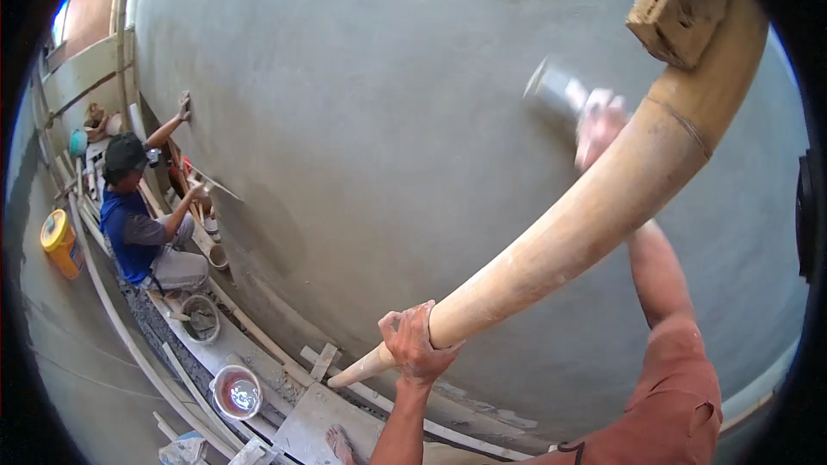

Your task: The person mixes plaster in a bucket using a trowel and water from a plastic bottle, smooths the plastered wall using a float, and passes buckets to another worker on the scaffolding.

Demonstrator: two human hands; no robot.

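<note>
My left hand (420, 340) is wrapped around a thick bamboo pole (568, 220), which slants from the planks below up to the upper right. On the far side of that pole, my right hand (599, 127) is closed on a trowel (556, 89) with a flat, pale blade, blurred by motion. The blade lies at or close to the grey plastered wall (370, 120); exact contact cannot be made out. Part of my right forearm is hidden by the pole. A wooden block (680, 13) sits against the pole near its top.
A co-worker (133, 207) in a blue vest crouches at left, one hand on the wall, the other at a flat board. Below are a bucket of grey mix (201, 320), a bucket of liquid (237, 393), planks (306, 426) underfoot and a yellow bucket (62, 245).
</note>
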